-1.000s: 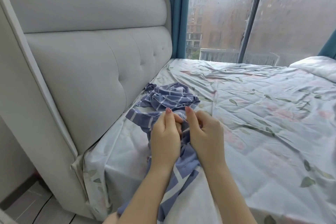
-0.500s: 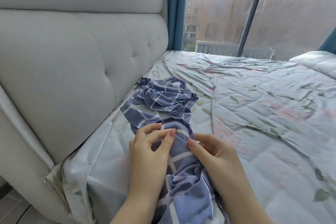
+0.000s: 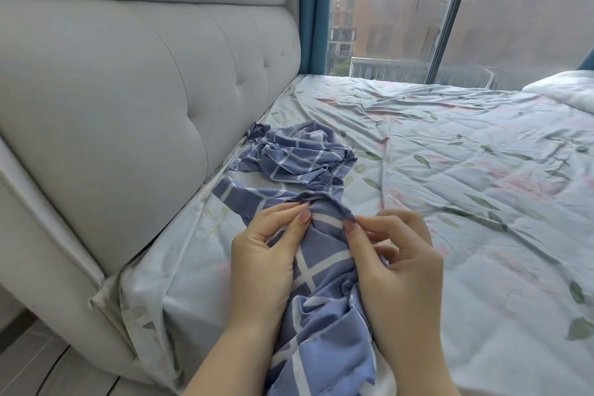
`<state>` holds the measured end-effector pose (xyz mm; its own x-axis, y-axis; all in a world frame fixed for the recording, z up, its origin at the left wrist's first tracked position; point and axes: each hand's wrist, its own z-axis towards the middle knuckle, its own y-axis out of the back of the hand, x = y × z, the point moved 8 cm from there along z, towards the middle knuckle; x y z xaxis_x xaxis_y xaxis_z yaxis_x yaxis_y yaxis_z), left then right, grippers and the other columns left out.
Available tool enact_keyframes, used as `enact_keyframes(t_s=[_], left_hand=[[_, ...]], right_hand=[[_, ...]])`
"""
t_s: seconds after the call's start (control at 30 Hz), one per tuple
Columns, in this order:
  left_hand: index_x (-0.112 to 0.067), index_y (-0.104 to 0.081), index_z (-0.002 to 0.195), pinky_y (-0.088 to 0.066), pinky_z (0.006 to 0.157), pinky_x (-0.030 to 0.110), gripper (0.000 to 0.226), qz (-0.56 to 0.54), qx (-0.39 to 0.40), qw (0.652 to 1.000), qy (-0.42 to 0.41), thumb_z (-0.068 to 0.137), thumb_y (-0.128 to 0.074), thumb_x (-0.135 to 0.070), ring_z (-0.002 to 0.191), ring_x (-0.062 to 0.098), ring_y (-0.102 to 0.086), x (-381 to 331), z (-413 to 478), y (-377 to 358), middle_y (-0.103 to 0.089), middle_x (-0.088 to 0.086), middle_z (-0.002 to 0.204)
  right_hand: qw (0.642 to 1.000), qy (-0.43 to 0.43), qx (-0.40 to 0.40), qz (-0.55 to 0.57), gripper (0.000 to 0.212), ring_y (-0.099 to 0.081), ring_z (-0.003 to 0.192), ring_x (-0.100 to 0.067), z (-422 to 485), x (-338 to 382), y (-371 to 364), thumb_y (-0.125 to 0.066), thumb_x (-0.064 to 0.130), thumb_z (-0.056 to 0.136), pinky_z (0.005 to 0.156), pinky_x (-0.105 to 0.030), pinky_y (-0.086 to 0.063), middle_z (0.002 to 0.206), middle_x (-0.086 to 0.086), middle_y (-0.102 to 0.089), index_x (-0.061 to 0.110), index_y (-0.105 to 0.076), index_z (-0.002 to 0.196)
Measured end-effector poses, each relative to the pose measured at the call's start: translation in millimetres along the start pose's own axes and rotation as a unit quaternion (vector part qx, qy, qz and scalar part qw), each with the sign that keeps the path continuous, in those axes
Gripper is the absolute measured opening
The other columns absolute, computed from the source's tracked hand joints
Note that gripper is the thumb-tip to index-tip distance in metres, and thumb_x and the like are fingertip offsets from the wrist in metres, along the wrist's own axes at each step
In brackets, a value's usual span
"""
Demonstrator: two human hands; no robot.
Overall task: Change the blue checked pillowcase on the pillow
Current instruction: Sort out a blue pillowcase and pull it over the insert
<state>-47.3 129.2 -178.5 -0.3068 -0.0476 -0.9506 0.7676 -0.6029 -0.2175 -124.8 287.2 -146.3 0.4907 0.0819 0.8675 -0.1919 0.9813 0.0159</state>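
You have one view only: your head camera looks forward and down, close over left hand (image 3: 260, 264) and right hand (image 3: 401, 273), bed (image 3: 450, 202) below, headboard (image 3: 128, 90) left, window (image 3: 401, 10) ahead.

Both hands work at the bed's near edge. Left hand (image 3: 263, 262) pinches a bunched fold of the blue checked pillowcase (image 3: 324, 267) between thumb and fingers. Right hand (image 3: 400, 270) pinches the fabric just beside it. The pillowcase's far end lies crumpled on the floral sheet (image 3: 466, 177), close to the grey padded headboard (image 3: 144, 90). White bedding (image 3: 565, 90) at far right. Blue curtain (image 3: 316, 10) beside the window.
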Motion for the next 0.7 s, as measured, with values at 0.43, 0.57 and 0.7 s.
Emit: enact_keyframes(t_s=[0.43, 0.57, 0.7], left_hand=[[-0.019, -0.077, 0.074, -0.051, 0.067, 0.013, 0.007, -0.003, 0.029, 0.998, 0.061, 0.069, -0.076, -0.024, 0.074, 0.002, -0.068, 5, 5, -6, -0.075, -0.004, 0.076], [-0.021, -0.072, 0.073, -0.046, 0.067, 0.006, 0.019, 0.055, 0.041, 0.997, 0.020, 0.079, -0.073, -0.003, 0.073, -0.006, -0.066, 3, 10, -10, -0.074, -0.014, 0.072], [-0.013, -0.072, 0.068, -0.046, 0.066, 0.007, 0.010, 0.035, 0.028, 0.999, 0.001, 0.076, -0.075, -0.007, 0.068, -0.004, -0.065, -1, 9, -10, -0.073, -0.009, 0.068]], right_hand=[[0.983, -0.051, 0.028, 0.175, 0.010, -0.060, 0.071, -0.025, -6, 6, -14, -0.072, 0.018, 0.082, 0.063, -0.039, -0.046, 0.079, -0.006, -0.067, 0.023, -0.069, 0.073], [0.975, -0.083, 0.038, 0.204, 0.011, -0.056, 0.061, -0.017, -4, 6, -16, -0.067, 0.021, 0.078, 0.058, -0.023, -0.044, 0.067, 0.000, -0.065, 0.021, -0.068, 0.067], [0.970, -0.129, 0.018, 0.206, 0.014, -0.057, 0.064, -0.017, -3, -5, -13, -0.066, 0.027, 0.079, 0.064, -0.029, -0.046, 0.065, -0.004, -0.064, 0.020, -0.068, 0.067]])
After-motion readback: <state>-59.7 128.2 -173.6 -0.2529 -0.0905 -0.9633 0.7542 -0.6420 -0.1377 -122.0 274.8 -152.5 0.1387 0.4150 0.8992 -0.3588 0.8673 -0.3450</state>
